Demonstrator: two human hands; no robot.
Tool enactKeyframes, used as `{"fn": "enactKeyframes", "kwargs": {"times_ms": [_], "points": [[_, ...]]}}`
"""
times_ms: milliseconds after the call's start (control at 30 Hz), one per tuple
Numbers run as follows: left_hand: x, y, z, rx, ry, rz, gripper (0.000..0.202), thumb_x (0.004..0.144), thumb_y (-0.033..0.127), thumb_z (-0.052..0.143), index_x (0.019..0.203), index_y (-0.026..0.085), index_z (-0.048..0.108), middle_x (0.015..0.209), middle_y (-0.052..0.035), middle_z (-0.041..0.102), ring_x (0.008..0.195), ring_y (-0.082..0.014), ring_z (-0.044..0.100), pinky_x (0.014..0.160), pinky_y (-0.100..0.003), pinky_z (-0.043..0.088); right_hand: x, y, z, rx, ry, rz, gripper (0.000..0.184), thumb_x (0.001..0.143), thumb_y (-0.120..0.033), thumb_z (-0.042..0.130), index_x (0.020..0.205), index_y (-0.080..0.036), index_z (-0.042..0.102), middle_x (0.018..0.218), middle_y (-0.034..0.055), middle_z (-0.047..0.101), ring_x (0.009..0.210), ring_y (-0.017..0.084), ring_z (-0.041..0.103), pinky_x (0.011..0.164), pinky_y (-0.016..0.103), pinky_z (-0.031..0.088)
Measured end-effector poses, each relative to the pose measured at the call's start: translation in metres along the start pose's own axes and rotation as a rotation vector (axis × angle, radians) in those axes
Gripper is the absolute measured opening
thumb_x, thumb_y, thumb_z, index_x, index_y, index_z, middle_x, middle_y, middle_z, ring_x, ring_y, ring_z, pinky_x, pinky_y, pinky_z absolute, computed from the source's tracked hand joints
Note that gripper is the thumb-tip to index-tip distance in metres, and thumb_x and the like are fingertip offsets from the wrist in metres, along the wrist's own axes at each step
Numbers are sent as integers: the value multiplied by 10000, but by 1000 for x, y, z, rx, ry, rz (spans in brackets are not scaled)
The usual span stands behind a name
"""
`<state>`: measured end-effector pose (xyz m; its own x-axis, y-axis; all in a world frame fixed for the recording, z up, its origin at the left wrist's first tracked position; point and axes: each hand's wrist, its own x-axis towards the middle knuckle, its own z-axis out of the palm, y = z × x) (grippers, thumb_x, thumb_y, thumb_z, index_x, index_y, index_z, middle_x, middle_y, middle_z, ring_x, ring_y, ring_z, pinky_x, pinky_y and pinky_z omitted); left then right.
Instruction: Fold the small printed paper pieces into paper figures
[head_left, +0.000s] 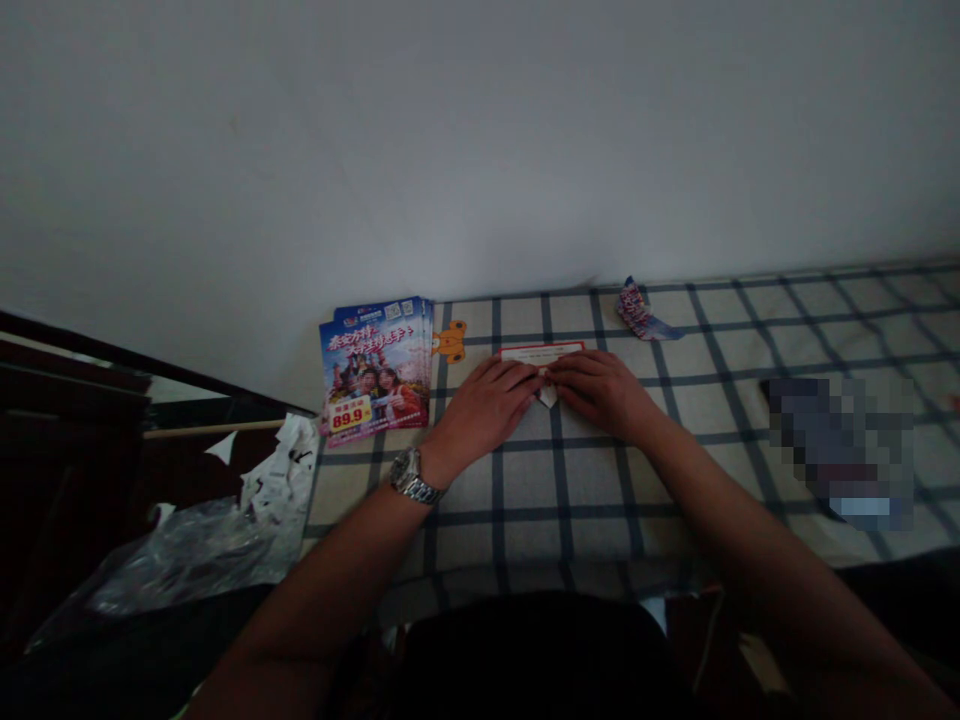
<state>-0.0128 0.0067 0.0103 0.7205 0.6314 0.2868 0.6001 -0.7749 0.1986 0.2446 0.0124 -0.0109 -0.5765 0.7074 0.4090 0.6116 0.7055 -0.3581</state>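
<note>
A partly folded sheet of paper lies on the checked tablecloth, its red-edged top side facing the wall. Its near end comes to a pale point below my fingertips. My left hand, with a metal watch on the wrist, is closed on the paper from the left. From the right, my right hand presses and pinches the same paper, and the fingertips of both hands nearly meet. Fingers cover most of the folds.
A stack of printed flyers lies left of my hands. Back right stands a folded paper piece. A dark blurred object rests at the right on the checked tablecloth. Clear plastic and torn paper lie beyond the left edge.
</note>
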Motion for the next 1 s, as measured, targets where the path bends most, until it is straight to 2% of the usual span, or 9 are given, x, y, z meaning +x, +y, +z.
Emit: {"fn": "enactKeyframes", "kwargs": {"times_ms": [400,667,1000], "points": [[-1,-2,4,6,-8,8,360,1077,262,513,1423,215,597,1416,-77,638,1330,-254,570,1227,-502,409,3,-4,9,4,89,128,154,985,-286,691,1096,-239,786,1157,76,797,1067,283,716,943,470,561],[1,1,1,-8,-16,-1,366,1076,282,515,1425,205,595,1418,-78,635,1329,-252,568,1236,-495,400,3,-1,10,-33,82,128,208,1009,-318,655,1161,-242,774,1203,95,761,1104,285,697,947,454,544],[2,2,6,-33,-16,-30,429,1068,313,530,1490,233,542,1478,-75,598,1390,-257,529,1272,-508,346,1,1,10,-118,33,155,276,1028,-304,606,1261,-257,747,1261,106,709,1120,289,654,947,463,519]]}}
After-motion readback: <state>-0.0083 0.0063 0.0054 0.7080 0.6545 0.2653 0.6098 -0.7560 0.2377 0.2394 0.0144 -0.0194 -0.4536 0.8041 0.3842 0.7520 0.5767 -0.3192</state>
